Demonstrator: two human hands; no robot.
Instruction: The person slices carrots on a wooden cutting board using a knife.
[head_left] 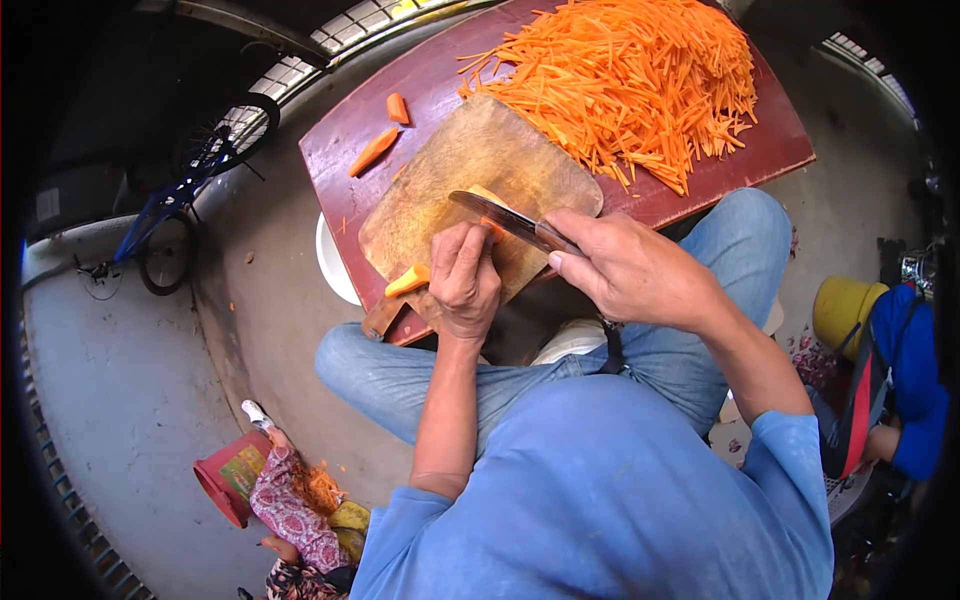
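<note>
My right hand (625, 262) is closed around the handle of a knife (505, 218), whose blade lies slantwise over the wooden cutting board (430, 180). With bent fingers my left hand (464, 283) presses a carrot (489, 228) onto the board, right beside the blade; most of this carrot is hidden. A paler, yellowish carrot piece (408, 280) rests on the board's near left part. Beyond the board, a peeled carrot (373, 152) and a short carrot chunk (397, 108) lie on the dark red table (335, 140). Cut carrot strips (625, 80) form a large heap at the far right.
A white round container (333, 262) shows under the table's left edge. On the left stands a blue bicycle (165, 200). A red bucket (232, 475) and a person in patterned trousers (295, 510) are at lower left. To the right are a yellow bucket (843, 312) and another person in blue (910, 370).
</note>
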